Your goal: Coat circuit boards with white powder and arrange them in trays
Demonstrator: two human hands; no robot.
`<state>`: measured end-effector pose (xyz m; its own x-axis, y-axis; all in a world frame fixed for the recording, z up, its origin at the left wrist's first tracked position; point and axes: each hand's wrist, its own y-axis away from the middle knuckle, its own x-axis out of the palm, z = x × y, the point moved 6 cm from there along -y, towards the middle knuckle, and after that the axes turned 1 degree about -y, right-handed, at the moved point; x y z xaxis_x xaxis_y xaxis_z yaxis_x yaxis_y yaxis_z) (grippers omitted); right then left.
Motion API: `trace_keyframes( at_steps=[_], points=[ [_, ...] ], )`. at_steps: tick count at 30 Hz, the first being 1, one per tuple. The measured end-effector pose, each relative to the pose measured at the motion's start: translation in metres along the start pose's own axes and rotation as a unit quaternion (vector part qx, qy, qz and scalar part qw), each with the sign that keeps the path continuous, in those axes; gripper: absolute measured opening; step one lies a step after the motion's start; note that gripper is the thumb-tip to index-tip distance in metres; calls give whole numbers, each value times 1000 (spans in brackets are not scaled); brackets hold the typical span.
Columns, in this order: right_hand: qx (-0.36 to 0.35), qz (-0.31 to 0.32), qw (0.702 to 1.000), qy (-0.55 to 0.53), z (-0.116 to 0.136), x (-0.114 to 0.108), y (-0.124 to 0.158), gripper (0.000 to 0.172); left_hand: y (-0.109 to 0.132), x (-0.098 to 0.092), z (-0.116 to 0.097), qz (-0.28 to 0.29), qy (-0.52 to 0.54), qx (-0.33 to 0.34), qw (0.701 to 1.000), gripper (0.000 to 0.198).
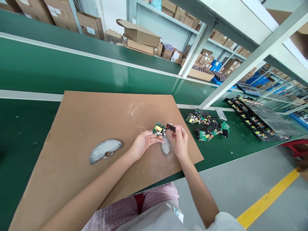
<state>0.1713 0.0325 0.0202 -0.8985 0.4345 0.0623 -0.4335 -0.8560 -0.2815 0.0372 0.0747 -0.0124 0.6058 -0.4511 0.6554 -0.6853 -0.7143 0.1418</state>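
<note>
My left hand (pixel 144 143) is closed on the edge of a small green circuit board (pixel 158 128), which carries a yellow transformer and other parts. Between thumb and fingers of my right hand (pixel 181 141) is a flat black piece (pixel 171 127), its far end reaching the board's right side. Whether the two are joined I cannot tell. Below them a greyish, rounded patch or piece (pixel 165 146) shows on the cardboard sheet (pixel 115 112), partly hidden by my hands. To the left lies a grey half-disc (pixel 104 150) with a notch in its straight edge.
A loose heap of circuit boards (pixel 209 125) lies on the green bench (pixel 231 150) to the right. Farther right are black trays (pixel 255 118) filled with boards. A white metal post (pixel 240 73) rises near the heap. Cardboard boxes (pixel 141 33) stand behind the bench.
</note>
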Motion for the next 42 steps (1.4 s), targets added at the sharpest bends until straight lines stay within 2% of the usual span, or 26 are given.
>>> trace_keyframes(
  at_steps=[17,23,31,42],
  points=[
    [6,0,1000,5,0,0,0,40,-3,-4,2,-10,-4,3,1000,26],
    [1,1,1000,-1,1,0,0,39,-2,-3,1,-16,0,7,1000,20],
    [-2,5,1000,-9,0,0,1,37,-2,-5,1,-38,-12,1,999,25],
    [-8,14,1000,-10,2,1,0,36,-3,-4,0,-34,-25,13,999,24]
  ],
)
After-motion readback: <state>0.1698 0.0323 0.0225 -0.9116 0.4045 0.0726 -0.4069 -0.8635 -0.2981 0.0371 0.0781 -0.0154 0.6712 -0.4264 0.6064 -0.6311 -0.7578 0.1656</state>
